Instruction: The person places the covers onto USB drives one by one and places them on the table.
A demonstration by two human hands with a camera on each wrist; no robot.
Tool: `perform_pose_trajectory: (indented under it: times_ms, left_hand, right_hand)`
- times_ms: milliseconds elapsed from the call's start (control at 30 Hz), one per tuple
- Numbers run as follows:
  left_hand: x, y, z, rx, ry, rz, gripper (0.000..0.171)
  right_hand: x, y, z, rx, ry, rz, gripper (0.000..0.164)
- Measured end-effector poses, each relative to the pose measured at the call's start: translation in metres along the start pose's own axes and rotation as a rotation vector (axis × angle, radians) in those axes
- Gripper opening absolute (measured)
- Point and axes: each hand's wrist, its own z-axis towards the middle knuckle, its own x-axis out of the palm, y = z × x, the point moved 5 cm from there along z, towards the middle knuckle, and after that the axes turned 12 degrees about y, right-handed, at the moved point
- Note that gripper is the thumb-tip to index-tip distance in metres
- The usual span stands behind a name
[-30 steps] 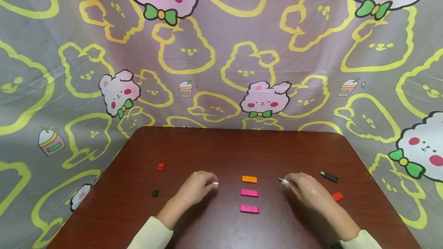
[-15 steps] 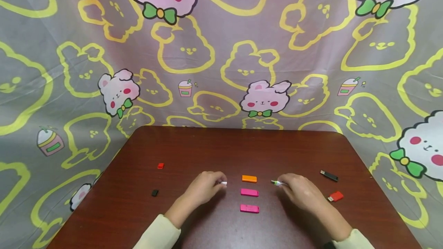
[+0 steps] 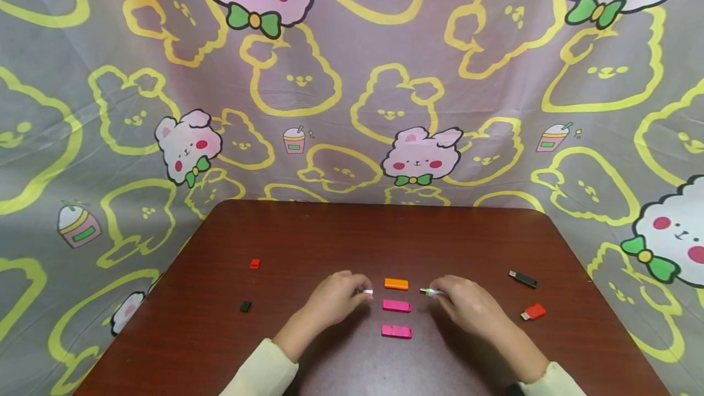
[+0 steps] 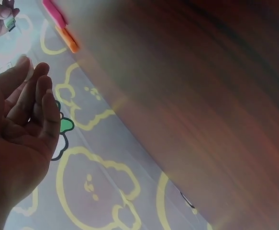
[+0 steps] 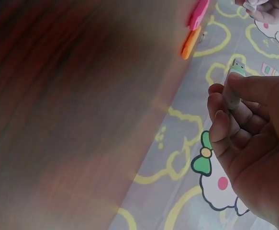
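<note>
My left hand [image 3: 335,298] pinches a small white cap [image 3: 368,291] between thumb and fingertips, left of the middle row; in the left wrist view the fingers mostly hide it. Across from it, my right hand [image 3: 467,303] grips a white and green USB stick [image 5: 233,91], its metal plug pointing left toward the cap. Between the two hands lie an orange USB stick [image 3: 396,284] and a pink USB stick [image 3: 396,306], with a second pink USB stick [image 3: 396,332] nearer to me. Cap and plug are apart, on either side of the orange stick.
On the right of the brown table [image 3: 330,231] lie a black USB stick [image 3: 523,279] and a red USB stick [image 3: 533,312], plugs bare. A red cap [image 3: 255,263] and a black cap [image 3: 245,306] lie at left. A patterned cloth [image 3: 352,157] hangs behind.
Both hands have moved inward: the left hand with the white cap to the right, the right hand with the USB stick to the left. The things on the table have stayed put.
</note>
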Motion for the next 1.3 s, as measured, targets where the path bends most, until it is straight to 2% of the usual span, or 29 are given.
perform_pose_trajectory:
  times_ms: [167, 633, 1067, 1300]
  left_hand:
    - [0.001, -0.003, 0.002, 0.004, 0.001, 0.002, 0.009]
    - [0.005, -0.013, 0.008, 0.014, 0.028, -0.022, 0.009]
    - [0.01, -0.024, 0.013, 0.018, 0.053, -0.029, 0.011]
    - [0.011, -0.025, 0.014, 0.041, 0.032, -0.02, 0.01]
  right_hand:
    - [0.0, 0.005, 0.001, -0.032, -0.02, 0.0, 0.013]
    - [0.004, 0.018, 0.007, -0.027, 0.008, -0.002, 0.015]
    - [0.007, 0.027, 0.011, -0.11, -0.004, 0.028, 0.015]
    - [0.008, 0.03, 0.012, -0.124, -0.012, 0.048, 0.014]
